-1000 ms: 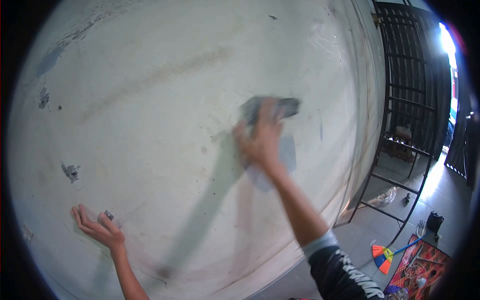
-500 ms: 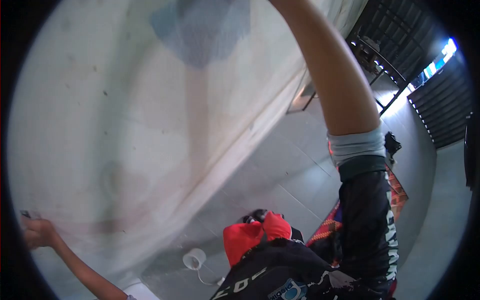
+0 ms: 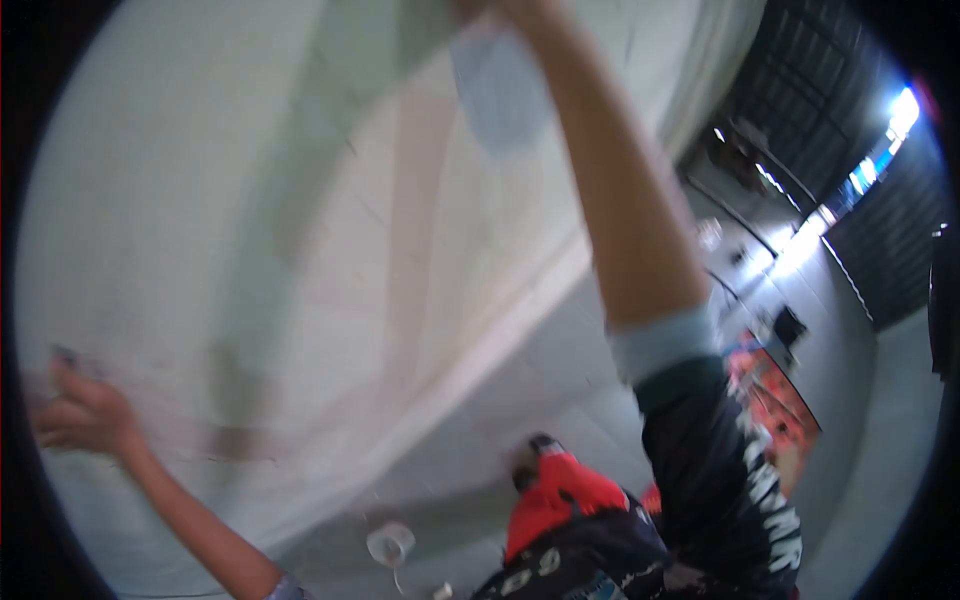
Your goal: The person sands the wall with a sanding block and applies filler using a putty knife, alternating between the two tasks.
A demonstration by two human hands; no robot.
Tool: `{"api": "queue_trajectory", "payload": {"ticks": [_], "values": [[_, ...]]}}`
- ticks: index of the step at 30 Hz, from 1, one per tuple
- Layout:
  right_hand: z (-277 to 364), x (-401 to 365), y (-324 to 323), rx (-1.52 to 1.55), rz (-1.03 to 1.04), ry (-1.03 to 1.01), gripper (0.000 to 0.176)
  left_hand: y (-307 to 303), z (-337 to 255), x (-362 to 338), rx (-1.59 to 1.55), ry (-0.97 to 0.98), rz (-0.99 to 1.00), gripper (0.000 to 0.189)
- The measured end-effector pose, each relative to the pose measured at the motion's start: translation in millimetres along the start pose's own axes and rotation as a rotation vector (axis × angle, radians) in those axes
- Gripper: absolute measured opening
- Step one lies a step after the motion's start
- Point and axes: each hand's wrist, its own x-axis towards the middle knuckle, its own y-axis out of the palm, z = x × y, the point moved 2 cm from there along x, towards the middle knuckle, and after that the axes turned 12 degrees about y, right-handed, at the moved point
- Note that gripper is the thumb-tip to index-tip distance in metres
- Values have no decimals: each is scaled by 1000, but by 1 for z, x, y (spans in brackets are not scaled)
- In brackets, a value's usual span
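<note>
My right hand is at the top edge of the view, mostly cut off, at the end of a raised bare forearm. Just below it hangs a pale blue cloth, blurred by motion, in front of a large off-white wall-like surface. The fingers seem closed on the cloth's upper part. At the far left, my left hand is against or close to the same surface, with its fingers apart. A small dark spot shows at the thumb tip; I cannot make out what it is.
On the grey tiled floor stand a white round container and a small white piece near it. A red patterned mat lies right of my sleeve. Dark corrugated panels with a bright gap are at the upper right.
The cloth has moved right in the view, and the right arm has shifted left. My left hand appears higher, with its fingers more spread. The whole view has turned slightly.
</note>
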Motion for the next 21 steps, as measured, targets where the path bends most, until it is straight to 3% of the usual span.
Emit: {"api": "queue_trajectory", "payload": {"ticks": [1,2,4,6,8,10,12,15,17,19,21], "values": [[11,-22,15,-23,-6,-169,98,-49,-51,33,-283,-214,-111,57],[13,-37,33,-96,-66,-402,96,-68,-68,53,-328,-212,-194,60],[30,-74,26,-33,63,-491,97,-92,-93,78,-444,-216,-305,65],[18,-54,7,-263,154,-561,94,-108,-119,105,-572,-173,-360,69],[-10,-12,-4,-249,146,-519,91,-121,-144,129,-612,-118,-386,72],[-57,45,-20,-138,55,-230,89,-126,-168,137,-567,66,-187,76],[-110,103,-45,-38,-38,71,89,-135,-191,152,-561,33,-148,78],[-127,113,-44,-51,-92,175,89,-149,-253,196,-553,-25,-122,82],[-100,70,-16,3,-89,-119,90,-156,-305,236,-574,-54,-150,82],[-67,19,-25,-66,148,-465,92,-166,-353,286,-602,-46,-168,81],[-91,38,-37,-156,146,-529,91,-170,-378,316,-526,-88,-94,77]]}}
